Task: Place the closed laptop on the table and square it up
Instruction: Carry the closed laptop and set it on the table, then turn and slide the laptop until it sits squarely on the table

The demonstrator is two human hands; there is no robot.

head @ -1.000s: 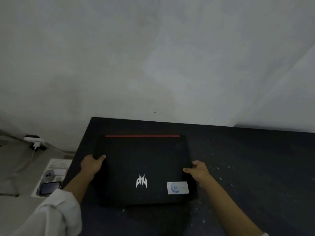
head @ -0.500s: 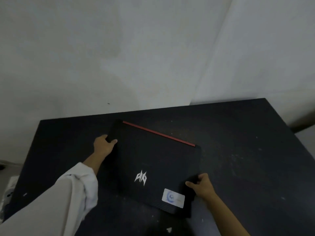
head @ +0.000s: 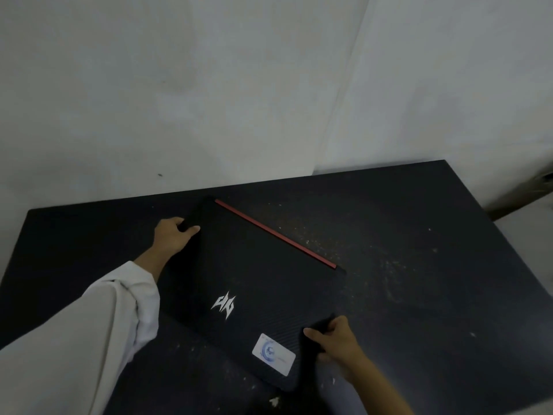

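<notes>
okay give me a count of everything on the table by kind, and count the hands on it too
Closed black laptop with a red strip along its far edge, lying skewed on the dark table: 1
White rectangular sticker on the laptop lid: 1
Silver logo on the lid: 1
Bare hands gripping the laptop's sides, left hand and right hand: 2
Total: 5
</notes>
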